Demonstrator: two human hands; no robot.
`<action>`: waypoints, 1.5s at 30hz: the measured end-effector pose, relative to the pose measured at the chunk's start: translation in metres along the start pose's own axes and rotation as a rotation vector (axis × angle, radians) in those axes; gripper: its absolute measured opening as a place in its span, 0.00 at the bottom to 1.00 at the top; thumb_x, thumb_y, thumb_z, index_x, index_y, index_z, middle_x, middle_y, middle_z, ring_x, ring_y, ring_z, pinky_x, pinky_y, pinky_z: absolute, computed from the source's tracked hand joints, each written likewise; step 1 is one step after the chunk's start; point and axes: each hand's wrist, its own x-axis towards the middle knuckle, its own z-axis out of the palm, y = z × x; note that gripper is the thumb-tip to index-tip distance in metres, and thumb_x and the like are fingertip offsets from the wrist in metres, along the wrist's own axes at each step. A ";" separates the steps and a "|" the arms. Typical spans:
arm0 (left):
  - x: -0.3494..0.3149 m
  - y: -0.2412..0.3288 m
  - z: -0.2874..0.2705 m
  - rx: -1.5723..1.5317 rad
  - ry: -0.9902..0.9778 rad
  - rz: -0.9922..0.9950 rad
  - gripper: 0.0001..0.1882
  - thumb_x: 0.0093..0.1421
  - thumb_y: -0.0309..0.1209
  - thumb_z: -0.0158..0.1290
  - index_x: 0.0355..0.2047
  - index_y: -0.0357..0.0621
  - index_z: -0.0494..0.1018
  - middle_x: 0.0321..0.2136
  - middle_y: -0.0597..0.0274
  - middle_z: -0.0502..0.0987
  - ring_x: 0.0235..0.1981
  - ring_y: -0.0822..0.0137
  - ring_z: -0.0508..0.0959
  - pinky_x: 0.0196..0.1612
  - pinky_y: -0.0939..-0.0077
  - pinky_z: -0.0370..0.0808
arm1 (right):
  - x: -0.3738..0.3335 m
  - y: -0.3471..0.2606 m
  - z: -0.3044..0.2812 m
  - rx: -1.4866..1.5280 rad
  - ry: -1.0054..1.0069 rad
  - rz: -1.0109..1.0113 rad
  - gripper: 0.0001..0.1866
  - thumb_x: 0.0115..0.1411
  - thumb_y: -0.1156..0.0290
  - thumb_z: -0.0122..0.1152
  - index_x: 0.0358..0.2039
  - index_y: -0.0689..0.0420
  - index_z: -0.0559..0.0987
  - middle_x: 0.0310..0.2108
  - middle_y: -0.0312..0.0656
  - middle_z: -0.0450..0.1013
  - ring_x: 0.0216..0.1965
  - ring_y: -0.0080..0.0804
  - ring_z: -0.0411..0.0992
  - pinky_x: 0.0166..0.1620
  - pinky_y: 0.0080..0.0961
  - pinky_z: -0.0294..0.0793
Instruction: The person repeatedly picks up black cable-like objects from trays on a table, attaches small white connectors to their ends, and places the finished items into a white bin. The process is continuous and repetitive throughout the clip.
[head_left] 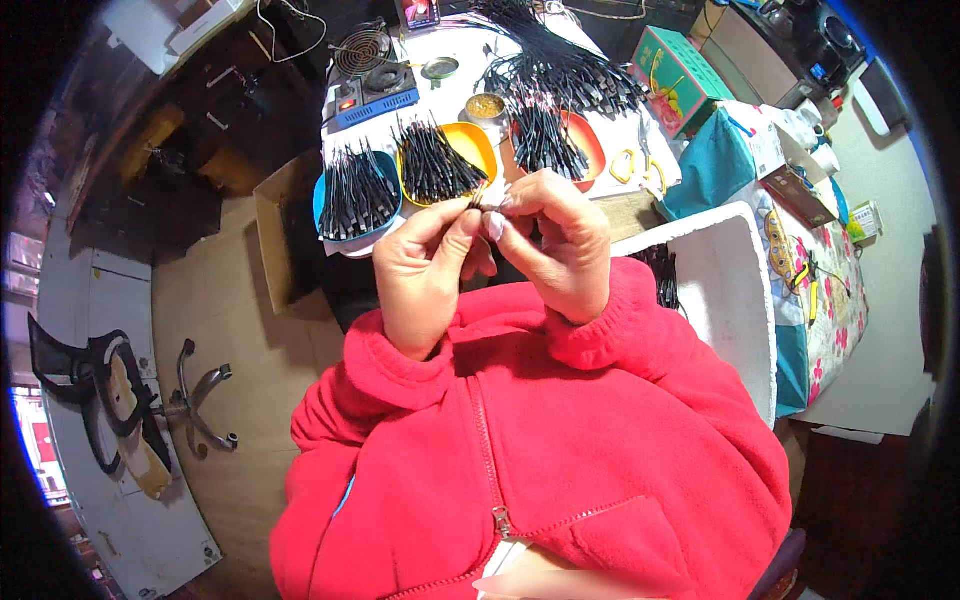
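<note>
My left hand and my right hand meet in front of my chest, both closed in a pinch. Between the fingertips is a thin cable end with fine wires; most of it is hidden by the fingers. Just beyond stand three trays of short black cables: a blue tray on the left, a yellow tray in the middle and an orange-red tray on the right. The cables in the yellow tray lie closest to my hands.
A blue-based heater with a small red light stands far left on the white table. Behind the trays are a round tin, a large heap of black cables and yellow-handled scissors. A white foam box sits right of me.
</note>
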 end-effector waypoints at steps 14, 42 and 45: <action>-0.011 0.003 0.002 0.142 -0.036 0.079 0.09 0.63 0.28 0.53 0.40 0.35 0.77 0.23 0.65 0.76 0.19 0.83 0.65 0.21 0.89 0.59 | -0.001 -0.012 -0.006 -0.239 0.029 -0.058 0.07 0.53 0.81 0.63 0.33 0.63 0.76 0.29 0.37 0.72 0.28 0.20 0.71 0.31 0.15 0.70; -0.008 -0.001 -0.011 -0.277 -0.157 -0.214 0.09 0.62 0.28 0.52 0.38 0.33 0.76 0.24 0.62 0.76 0.18 0.82 0.65 0.19 0.91 0.59 | -0.006 0.007 -0.005 1.037 -0.063 0.714 0.05 0.61 0.73 0.57 0.37 0.59 0.73 0.33 0.37 0.73 0.33 0.22 0.70 0.37 0.18 0.70; -0.009 -0.001 -0.012 -0.292 -0.190 -0.220 0.09 0.62 0.27 0.53 0.38 0.33 0.77 0.25 0.60 0.78 0.19 0.81 0.67 0.20 0.91 0.60 | -0.005 0.002 -0.009 0.891 -0.057 0.692 0.08 0.61 0.72 0.58 0.39 0.60 0.72 0.35 0.35 0.71 0.29 0.16 0.65 0.34 0.14 0.66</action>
